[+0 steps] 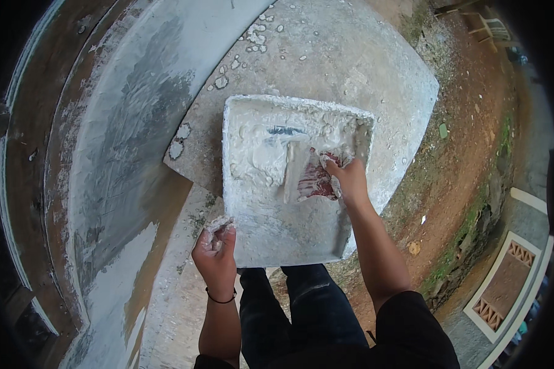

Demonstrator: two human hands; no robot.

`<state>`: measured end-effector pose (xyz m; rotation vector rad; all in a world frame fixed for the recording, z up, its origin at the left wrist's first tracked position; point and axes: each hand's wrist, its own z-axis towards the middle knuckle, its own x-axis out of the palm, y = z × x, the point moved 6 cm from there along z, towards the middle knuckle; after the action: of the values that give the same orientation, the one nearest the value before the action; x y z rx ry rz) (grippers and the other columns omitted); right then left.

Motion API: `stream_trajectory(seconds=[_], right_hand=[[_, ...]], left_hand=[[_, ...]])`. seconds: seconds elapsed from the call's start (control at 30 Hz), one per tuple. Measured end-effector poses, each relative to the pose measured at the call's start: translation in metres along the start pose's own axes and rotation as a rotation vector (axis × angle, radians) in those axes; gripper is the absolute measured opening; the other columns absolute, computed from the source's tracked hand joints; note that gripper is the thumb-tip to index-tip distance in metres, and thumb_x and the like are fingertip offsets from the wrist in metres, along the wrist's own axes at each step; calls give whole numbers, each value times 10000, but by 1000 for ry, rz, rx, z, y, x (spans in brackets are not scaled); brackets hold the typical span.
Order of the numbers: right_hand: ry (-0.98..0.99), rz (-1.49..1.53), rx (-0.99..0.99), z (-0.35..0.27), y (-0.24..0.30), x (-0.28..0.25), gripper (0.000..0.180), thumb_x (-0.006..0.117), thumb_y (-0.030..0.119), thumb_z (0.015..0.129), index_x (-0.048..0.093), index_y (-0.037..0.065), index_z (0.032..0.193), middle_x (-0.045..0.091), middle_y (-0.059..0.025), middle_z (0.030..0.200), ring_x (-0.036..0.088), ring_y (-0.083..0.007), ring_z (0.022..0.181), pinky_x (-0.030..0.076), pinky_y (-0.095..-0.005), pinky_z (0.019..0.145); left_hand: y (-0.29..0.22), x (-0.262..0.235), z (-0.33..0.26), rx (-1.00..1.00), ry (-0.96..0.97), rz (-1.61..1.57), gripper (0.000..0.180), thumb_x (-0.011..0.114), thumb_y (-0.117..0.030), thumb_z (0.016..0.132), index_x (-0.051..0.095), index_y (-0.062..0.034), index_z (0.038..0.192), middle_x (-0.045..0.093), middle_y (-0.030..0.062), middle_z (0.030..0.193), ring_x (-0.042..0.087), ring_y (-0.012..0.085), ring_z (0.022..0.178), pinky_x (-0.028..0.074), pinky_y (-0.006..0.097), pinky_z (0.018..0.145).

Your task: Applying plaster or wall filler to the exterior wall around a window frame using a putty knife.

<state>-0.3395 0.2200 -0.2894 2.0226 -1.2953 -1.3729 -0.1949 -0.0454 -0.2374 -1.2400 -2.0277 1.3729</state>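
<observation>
A shallow, square white tray (289,237) lies before me, its far half smeared with thick off-white plaster paste (252,147). My right hand (349,178) is closed on a flat scraper (314,175) with a reddish, paste-streaked face. Its blade rests in the tray, at the edge of the paste. At the tray's near left edge, my left hand (216,241) is closed, thumb against the rim and fingers curled and coated in white. Its grip on the rim is partly hidden. A dark band circles the left wrist.
Under the tray is a large grey board (338,55) with dried splatters. To the left stands a wall (135,117) with patchy grey and white coating. Reddish bare ground (461,160) runs along the right, with a framed vent panel (505,286) beyond. A chair (489,27) stands far right.
</observation>
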Motion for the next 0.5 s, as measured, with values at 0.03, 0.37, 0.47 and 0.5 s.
stream_trajectory(seconds=[0.03,0.37,0.47,0.5], right_hand=[[9,-3,1,1,-1,9,300,630,180,695,578,-115,720,576,-167,590,555,-191,552,421,-349,549],[239,329,113,5,25,70,241,576,116,728,602,-100,831,619,-131,708,568,-142,612,440,-297,563],[231,335,118,-1,36,70,225,566,101,733,605,-96,833,620,-114,713,571,-139,611,446,-288,569],[259,360,128,-1,33,70,218,561,88,735,602,-90,854,620,-107,734,575,-140,622,451,-282,573]], left_hand=[[1,-1,2,-6,-7,1,209,617,-32,768,568,56,951,586,64,854,516,91,769,413,217,718],[5,-19,3,-58,-97,-54,224,613,-62,779,571,55,964,588,53,842,500,78,746,408,210,701],[7,-22,3,-72,-88,-41,226,617,-82,781,577,50,960,590,49,838,492,75,746,405,211,695],[6,-24,3,-70,-93,-45,226,617,-82,781,577,50,960,590,49,838,492,75,746,405,211,695]])
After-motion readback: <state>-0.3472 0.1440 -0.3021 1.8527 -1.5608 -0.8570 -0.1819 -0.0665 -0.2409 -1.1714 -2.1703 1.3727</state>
